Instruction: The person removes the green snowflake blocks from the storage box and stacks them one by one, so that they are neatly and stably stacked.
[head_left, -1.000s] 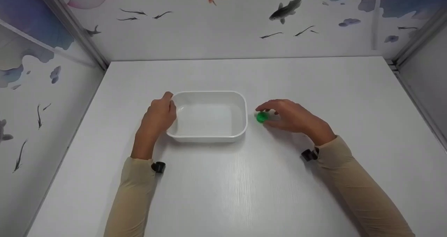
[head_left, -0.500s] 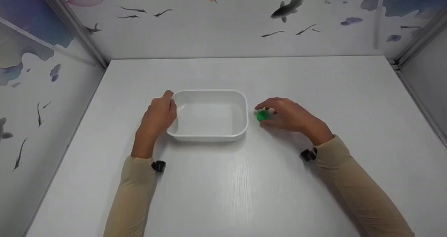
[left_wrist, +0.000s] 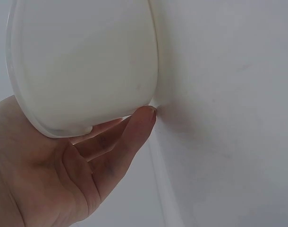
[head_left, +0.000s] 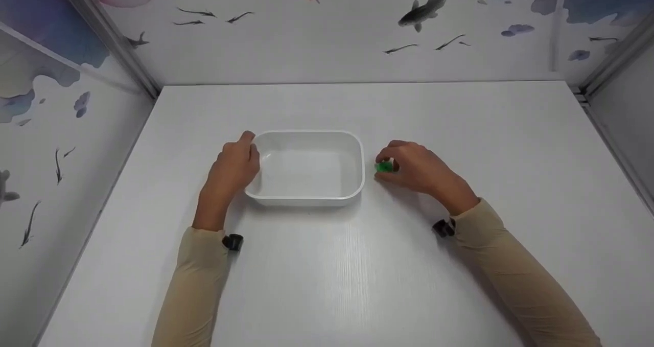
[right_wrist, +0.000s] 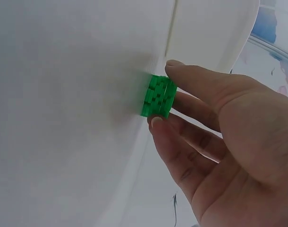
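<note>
A white rectangular tub (head_left: 309, 202) with rounded corners stands on the white table (head_left: 317, 265). At its left end my left hand (head_left: 232, 168) grips the side, and the left wrist view shows the fingers (left_wrist: 130, 142) lying along the tub's wall. Just right of the tub, my right hand (head_left: 419, 168) pinches a small green round piece (head_left: 383, 167) between thumb and fingers. Its notched side shows in the right wrist view, like a short stack of toothed discs (right_wrist: 158, 96); whether it touches the table I cannot tell.
A white panel (head_left: 327, 55) with painted fish rises behind the table, and a similar panel (head_left: 66, 142) borders the left. Another pale wall (head_left: 623, 91) stands at the right. A small black camera (head_left: 233, 242) sits at each wrist.
My right thumb and fingers have closed on the green piece, which now looks tilted, its side partly showing. The left hand and the tub hold their place.
</note>
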`<action>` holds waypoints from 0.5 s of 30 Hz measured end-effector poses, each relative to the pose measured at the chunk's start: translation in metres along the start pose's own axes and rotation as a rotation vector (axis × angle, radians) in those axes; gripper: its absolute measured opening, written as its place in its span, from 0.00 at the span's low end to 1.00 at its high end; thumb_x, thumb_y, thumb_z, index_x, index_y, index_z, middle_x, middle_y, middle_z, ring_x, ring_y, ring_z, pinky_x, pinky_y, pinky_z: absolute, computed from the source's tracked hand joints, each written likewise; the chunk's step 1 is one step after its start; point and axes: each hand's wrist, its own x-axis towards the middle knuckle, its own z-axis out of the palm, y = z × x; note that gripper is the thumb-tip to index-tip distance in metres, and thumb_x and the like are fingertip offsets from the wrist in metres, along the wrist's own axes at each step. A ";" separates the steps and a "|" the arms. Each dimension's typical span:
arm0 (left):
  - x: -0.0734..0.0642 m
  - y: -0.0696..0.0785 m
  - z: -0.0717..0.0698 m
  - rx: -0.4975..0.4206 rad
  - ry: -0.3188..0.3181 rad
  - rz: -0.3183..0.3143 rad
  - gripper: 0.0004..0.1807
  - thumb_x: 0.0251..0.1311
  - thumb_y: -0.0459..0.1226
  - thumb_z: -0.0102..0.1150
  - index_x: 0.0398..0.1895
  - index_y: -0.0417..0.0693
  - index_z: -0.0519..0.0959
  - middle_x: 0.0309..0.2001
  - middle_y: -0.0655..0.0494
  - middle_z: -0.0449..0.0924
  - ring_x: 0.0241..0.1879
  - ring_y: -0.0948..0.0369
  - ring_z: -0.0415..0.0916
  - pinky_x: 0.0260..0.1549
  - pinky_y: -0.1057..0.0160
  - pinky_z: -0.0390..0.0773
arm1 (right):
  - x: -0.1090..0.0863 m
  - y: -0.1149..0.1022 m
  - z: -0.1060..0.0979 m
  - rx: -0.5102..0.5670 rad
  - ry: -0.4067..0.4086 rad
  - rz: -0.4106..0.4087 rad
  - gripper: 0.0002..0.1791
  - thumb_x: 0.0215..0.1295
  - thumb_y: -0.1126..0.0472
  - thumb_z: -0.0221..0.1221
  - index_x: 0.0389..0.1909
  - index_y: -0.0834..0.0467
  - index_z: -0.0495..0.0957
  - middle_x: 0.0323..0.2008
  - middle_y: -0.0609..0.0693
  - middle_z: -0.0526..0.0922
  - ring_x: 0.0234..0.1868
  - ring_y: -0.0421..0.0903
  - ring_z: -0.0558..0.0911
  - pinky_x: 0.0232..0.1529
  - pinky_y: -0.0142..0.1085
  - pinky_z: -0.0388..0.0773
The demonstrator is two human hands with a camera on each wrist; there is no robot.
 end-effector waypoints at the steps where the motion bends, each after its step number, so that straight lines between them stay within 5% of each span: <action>1: 0.000 0.000 0.000 0.001 0.001 0.000 0.23 0.86 0.40 0.38 0.74 0.41 0.70 0.58 0.34 0.87 0.40 0.51 0.84 0.38 0.51 0.83 | -0.001 0.000 0.000 -0.004 0.003 0.002 0.19 0.67 0.53 0.76 0.55 0.57 0.90 0.50 0.53 0.89 0.43 0.51 0.85 0.47 0.46 0.84; 7: 0.001 0.002 -0.002 -0.002 -0.009 -0.013 0.24 0.87 0.42 0.39 0.75 0.41 0.70 0.62 0.35 0.85 0.46 0.49 0.87 0.44 0.46 0.86 | -0.004 0.003 -0.005 -0.064 0.053 0.028 0.24 0.68 0.44 0.74 0.60 0.51 0.87 0.52 0.50 0.89 0.45 0.49 0.87 0.44 0.49 0.86; 15: 0.002 0.005 -0.009 -0.003 0.038 -0.053 0.33 0.86 0.57 0.37 0.81 0.47 0.67 0.71 0.39 0.80 0.66 0.41 0.83 0.59 0.34 0.82 | -0.008 0.008 -0.025 -0.101 0.209 0.093 0.18 0.74 0.46 0.68 0.56 0.51 0.89 0.55 0.51 0.91 0.50 0.52 0.88 0.43 0.52 0.86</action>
